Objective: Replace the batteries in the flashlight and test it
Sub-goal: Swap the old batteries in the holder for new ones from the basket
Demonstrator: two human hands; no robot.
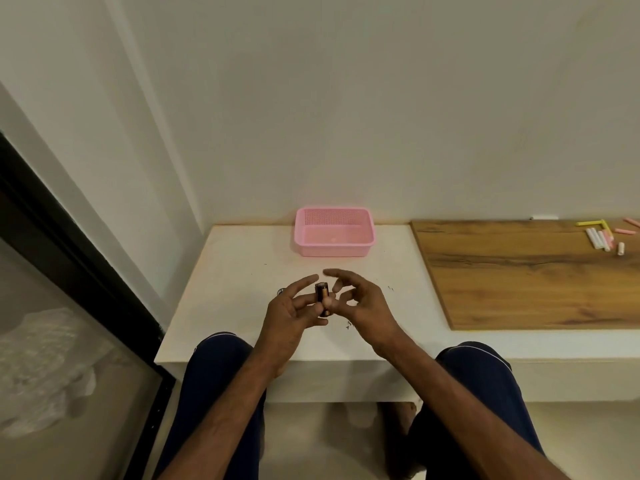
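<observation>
Black-and-copper batteries (321,296) are held upright and side by side over the white ledge (239,271), just in front of my knees. My left hand (289,315) cradles them from the left with its fingers curled around them. My right hand (363,301) meets them from the right, its thumb and a bent finger pinching the batteries while the other fingers spread out above. A small shiny metal part (280,291) peeks out behind my left fingers; I cannot tell what it is. No whole flashlight is visible.
A pink plastic basket (334,216) stands at the back of the ledge against the wall. A wooden board (526,271) lies to the right with several coloured chalk sticks (604,237) at its far corner. A dark-framed glass door (69,258) is on the left.
</observation>
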